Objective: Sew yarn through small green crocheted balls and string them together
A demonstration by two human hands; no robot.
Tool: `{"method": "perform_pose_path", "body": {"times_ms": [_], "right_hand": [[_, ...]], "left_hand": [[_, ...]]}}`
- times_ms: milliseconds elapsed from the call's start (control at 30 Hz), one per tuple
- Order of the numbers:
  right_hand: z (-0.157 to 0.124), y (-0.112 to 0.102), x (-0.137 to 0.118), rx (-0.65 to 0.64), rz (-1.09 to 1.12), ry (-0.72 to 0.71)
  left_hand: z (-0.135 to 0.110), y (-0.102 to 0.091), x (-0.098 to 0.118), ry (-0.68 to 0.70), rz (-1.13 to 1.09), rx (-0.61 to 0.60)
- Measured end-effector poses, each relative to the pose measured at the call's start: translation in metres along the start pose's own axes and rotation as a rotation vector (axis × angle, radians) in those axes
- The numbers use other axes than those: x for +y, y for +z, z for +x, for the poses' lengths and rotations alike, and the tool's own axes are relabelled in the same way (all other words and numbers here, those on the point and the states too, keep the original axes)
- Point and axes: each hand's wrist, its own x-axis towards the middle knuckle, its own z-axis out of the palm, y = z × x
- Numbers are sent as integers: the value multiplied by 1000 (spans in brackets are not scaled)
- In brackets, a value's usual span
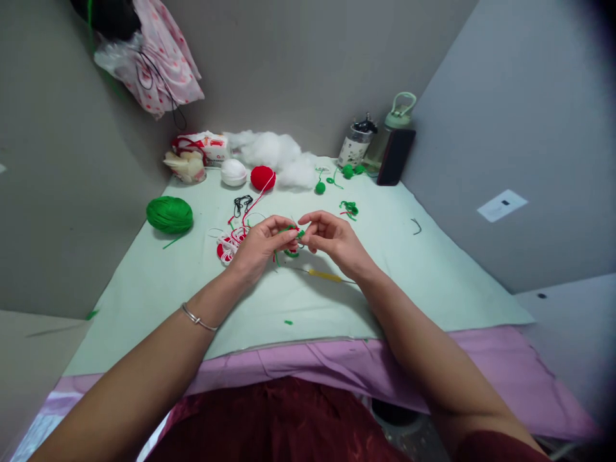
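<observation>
A small green and red crochet piece [301,233] is held up over the middle of the table. My left hand [269,240] pinches it between thumb and fingers. From the other side my right hand [332,237] has its thumb and a fingertip closed at the piece's right edge, its index finger arched above. Part of the piece is hidden by the fingers. Just below lie another green crocheted bit [291,254] and loose yarn ends. A crochet hook with a yellow handle [325,276] rests on the table under my right wrist. Tangled white and red yarn [226,249] lies beside my left hand.
A green yarn ball [169,215] sits at left. Behind are a white ball [233,172], a red ball [263,178], white stuffing [274,152], a bottle [398,115] and a phone [396,157]. Green scraps [350,208] lie at right. Grey walls enclose the table.
</observation>
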Motion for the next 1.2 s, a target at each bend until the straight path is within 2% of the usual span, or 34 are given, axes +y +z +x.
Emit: {"method": "perform_pose_path", "body": {"times_ms": [167, 233, 367, 433, 533, 600, 800, 967, 1067, 1133, 1200], "right_hand": [[-1, -1, -3, 38, -141, -23], [-1, -3, -3, 46, -177, -20], [1, -5, -3, -16, -219, 40], [3, -4, -1, 33, -201, 54], [7, -3, 0, 182, -90, 66], [8, -2, 1, 220, -28, 79], [5, -5, 0, 93, 6, 108], [0, -3, -3, 5, -119, 24], [2, -3, 1, -7, -128, 3], [7, -7, 4, 44, -92, 20], [12, -13, 6, 183, -10, 19]], "left_hand": [[0, 0, 1, -30, 15, -5], [0, 0, 0, -33, 55, -47], [1, 0, -7, -45, 138, -143], [1, 0, -10, -64, 155, -161], [2, 0, -9, -64, 128, -151], [2, 0, -5, -68, 95, -134], [0, 1, 0, -119, 62, -134], [1, -1, -5, -95, 16, -125], [1, -1, -7, -74, 81, -129], [-1, 1, -9, -69, 137, -133], [-3, 5, -11, -99, 179, -167]]}}
